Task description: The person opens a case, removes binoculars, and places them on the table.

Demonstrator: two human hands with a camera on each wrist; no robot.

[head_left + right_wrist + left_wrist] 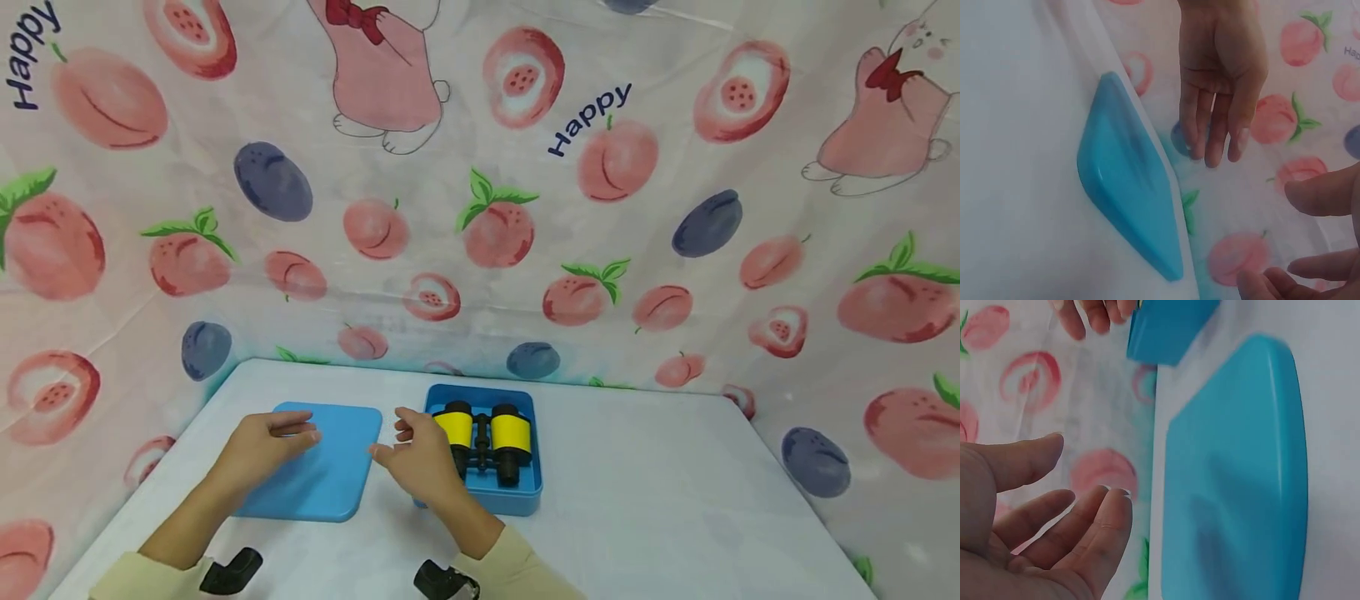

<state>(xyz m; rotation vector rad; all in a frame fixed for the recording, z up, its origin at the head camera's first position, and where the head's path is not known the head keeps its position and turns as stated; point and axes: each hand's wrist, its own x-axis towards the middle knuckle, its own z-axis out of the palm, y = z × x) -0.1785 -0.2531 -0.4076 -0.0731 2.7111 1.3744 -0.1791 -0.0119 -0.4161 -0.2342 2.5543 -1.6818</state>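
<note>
My left hand [272,446] hovers above a flat blue lid [330,475] lying on the left of the table, its fingers loosely bent around nothing. Right of it, my right hand [422,458] is held in the air beside a blue box [517,502], partly covering its left side in the head view. Inside the box lie black and yellow binoculars [512,435]. In the left wrist view the left hand [1054,531] is apart from the lid [1241,462]. The right wrist view shows the right hand [1316,244] empty too, thumb and fingers spread apart.
A white table [675,500] holds the box and lid. Behind it and along the sides hangs a curtain [450,167] printed with peaches, plums and rabbits. Black wrist devices [232,572] sit at both sleeves.
</note>
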